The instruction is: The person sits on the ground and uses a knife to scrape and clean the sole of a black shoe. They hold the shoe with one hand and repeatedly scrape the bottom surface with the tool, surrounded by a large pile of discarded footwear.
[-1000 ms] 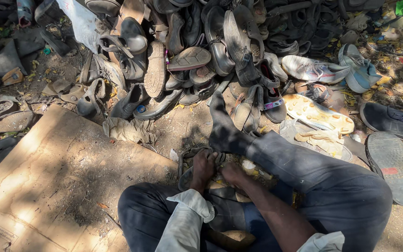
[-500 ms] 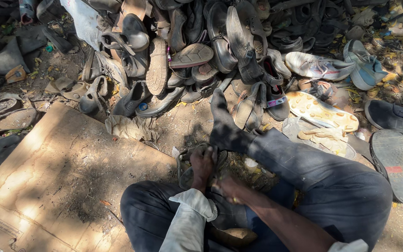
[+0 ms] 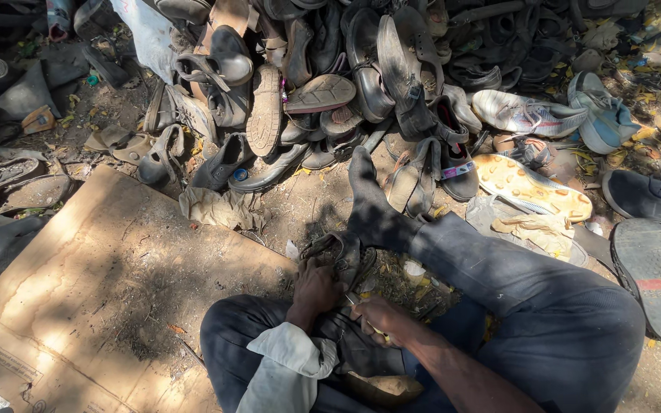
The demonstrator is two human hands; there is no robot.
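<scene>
I sit on the ground with my legs bent, one socked foot stretched toward a heap of shoes. My left hand grips a worn brown sandal held between my knees. My right hand is closed around a small tool with a pale handle, its tip against the sandal beside my left hand. A rolled-up light sleeve covers my left forearm.
A big pile of old shoes and sandals fills the ground ahead. Flattened cardboard lies to my left with a crumpled cloth at its edge. White sneakers and dark soles lie on the right.
The view has tilted down slightly. My hands stay on the sandal, with the right hand shifting a little closer to the left.
</scene>
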